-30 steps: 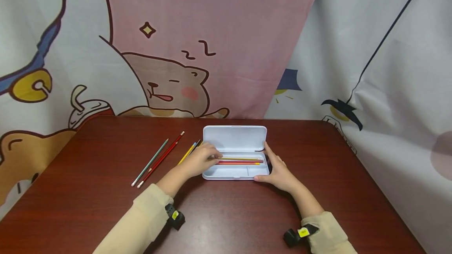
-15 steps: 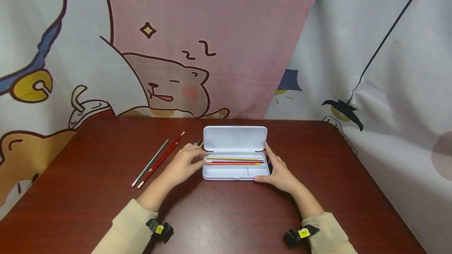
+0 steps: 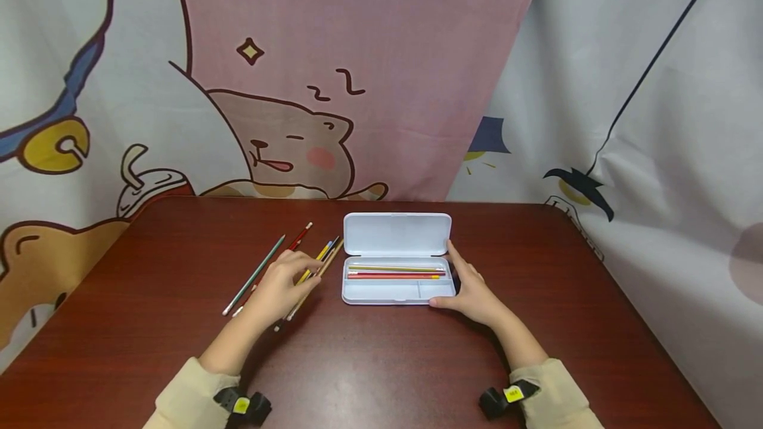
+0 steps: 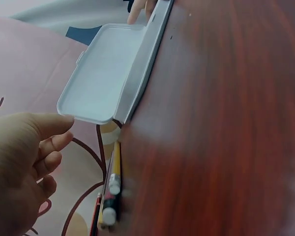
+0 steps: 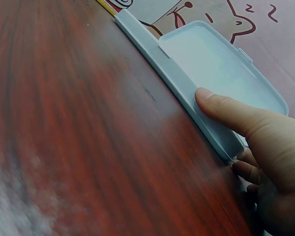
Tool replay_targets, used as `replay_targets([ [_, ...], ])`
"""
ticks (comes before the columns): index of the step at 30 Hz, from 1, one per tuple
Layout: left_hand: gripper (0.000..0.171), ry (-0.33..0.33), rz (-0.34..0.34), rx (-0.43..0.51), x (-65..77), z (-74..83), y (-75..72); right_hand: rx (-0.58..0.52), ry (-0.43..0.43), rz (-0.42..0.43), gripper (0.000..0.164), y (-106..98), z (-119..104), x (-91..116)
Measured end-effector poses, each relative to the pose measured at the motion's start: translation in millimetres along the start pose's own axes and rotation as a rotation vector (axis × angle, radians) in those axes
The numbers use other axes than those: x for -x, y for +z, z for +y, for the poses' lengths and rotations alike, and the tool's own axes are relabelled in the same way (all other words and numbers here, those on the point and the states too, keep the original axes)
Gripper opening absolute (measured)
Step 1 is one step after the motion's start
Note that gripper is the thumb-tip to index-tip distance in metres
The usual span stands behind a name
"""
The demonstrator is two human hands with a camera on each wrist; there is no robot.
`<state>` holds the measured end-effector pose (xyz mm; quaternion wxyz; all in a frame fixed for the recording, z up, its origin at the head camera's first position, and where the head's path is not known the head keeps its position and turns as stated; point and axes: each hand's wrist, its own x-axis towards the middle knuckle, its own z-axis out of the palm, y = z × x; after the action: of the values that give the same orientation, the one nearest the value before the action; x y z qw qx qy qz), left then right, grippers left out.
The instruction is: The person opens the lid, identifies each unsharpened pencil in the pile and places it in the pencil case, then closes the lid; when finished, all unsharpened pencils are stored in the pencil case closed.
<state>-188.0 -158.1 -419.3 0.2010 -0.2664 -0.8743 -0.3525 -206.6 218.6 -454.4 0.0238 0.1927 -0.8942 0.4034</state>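
A white pencil case lies with its lid raised and several pencils in its long compartment. My right hand grips the case's right end. In the right wrist view, the thumb is on the front edge and the fingers are at the end. My left hand hovers left of the case over loose pencils, thumb and forefinger apart, holding nothing. Under it lie a yellow pencil and a gold-brown pencil, beside a dark one. The left wrist view shows their eraser ends.
Farther left lie a teal pencil and red pencils, partly hidden by the left hand. Everything rests on a dark reddish-brown table. A printed cloth hangs behind the table's back edge.
My left hand has left the case's compartment and moved left to above the loose pencils, uncovering the pencils in the case. My right hand has stayed on the case.
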Motion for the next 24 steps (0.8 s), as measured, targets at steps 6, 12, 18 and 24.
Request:
replay_targets([
  [6, 0.024, -0.032, -0.006, -0.021, 10.2, -11.6, -6.9, 0.002, 0.004, -0.004, 0.121, 0.8, 0.7, 0.0],
  [12, 0.026, -0.086, -0.021, -0.022, 21.5, -25.6, -12.2, 0.002, 0.004, -0.005, 0.121, 0.2, 0.0, -0.2],
  [18, 0.025, -0.137, -0.075, -0.017, 29.1, -33.6, -14.1, 0.0, 0.007, -0.001, 0.121, 0.0, 0.1, -0.2],
  [24, 0.023, -0.173, -0.089, -0.041, 30.2, -36.3, -12.6, 0.0, 0.022, -0.01, 0.121, 0.0, 0.4, -1.0],
])
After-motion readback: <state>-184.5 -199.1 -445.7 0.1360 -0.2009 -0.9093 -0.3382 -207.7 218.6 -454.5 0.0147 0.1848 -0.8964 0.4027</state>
